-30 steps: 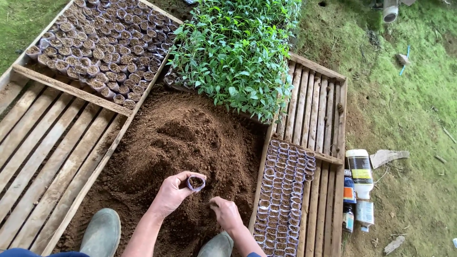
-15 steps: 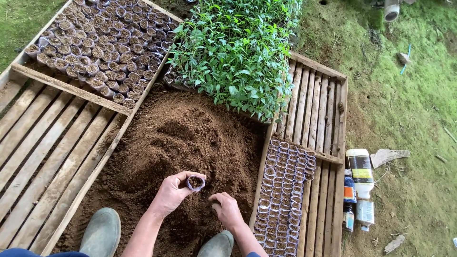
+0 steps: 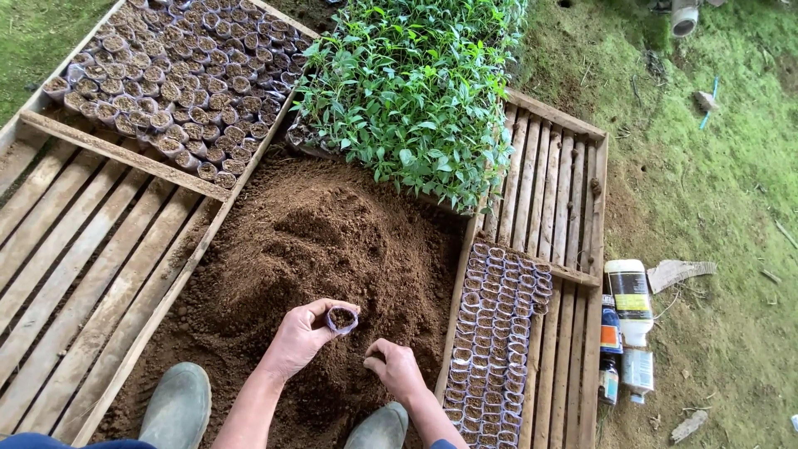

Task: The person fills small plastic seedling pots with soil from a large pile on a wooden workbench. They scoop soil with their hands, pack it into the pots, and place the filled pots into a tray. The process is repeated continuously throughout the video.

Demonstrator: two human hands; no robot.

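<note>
The left hand point(image 3: 298, 339) pinches a small soil-filled pot point(image 3: 342, 318) above the soil heap point(image 3: 316, 241); the right hand point(image 3: 396, 368), fingers curled, digs into soil beside the wooden tray edge point(image 3: 455, 316).

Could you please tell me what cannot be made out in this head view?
- Right hand: its curled fingers hide whether it holds soil.
- Small pot in left hand: its lower part is hidden by fingers.
- Bottles: labels too small.
- Boots: cut off by the bottom edge.
</note>
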